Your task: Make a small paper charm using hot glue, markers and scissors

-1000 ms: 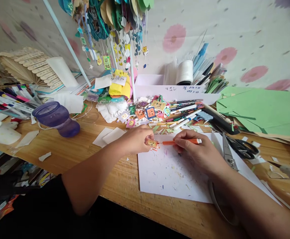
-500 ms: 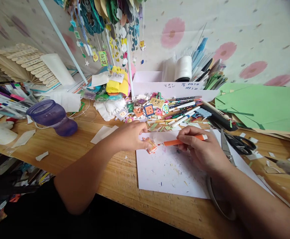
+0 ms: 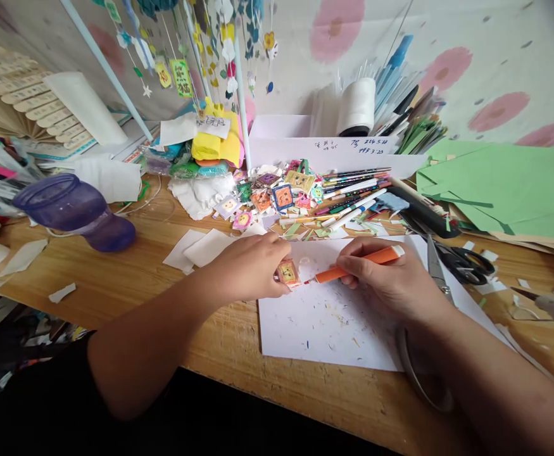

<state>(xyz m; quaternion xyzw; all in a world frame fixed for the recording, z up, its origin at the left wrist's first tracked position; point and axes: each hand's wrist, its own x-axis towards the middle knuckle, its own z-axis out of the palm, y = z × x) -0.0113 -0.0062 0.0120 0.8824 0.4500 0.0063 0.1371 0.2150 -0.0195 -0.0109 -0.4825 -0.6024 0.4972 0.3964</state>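
Observation:
My left hand [image 3: 251, 266] pinches a small orange-edged paper square [image 3: 289, 273] and holds it against the white paper sheet [image 3: 324, 323] on the wooden desk. My right hand [image 3: 390, 278] grips an orange marker [image 3: 357, 265], its tip pointing left at the square's right edge. A pile of similar small coloured squares [image 3: 277, 196] lies just behind both hands.
Black-handled scissors [image 3: 452, 266] lie right of my right hand. Coloured pens [image 3: 352, 196], a white box [image 3: 324, 158], green paper sheets [image 3: 504, 190], a purple cup on its side [image 3: 72, 212], white paper scraps [image 3: 201, 248] and hanging paper ornaments [image 3: 201, 50] surround the work area.
The small square has been turned and shifted slightly under my left fingers. The marker has tilted more upward at its cap end. The camera dipped, so the scene sits higher in view.

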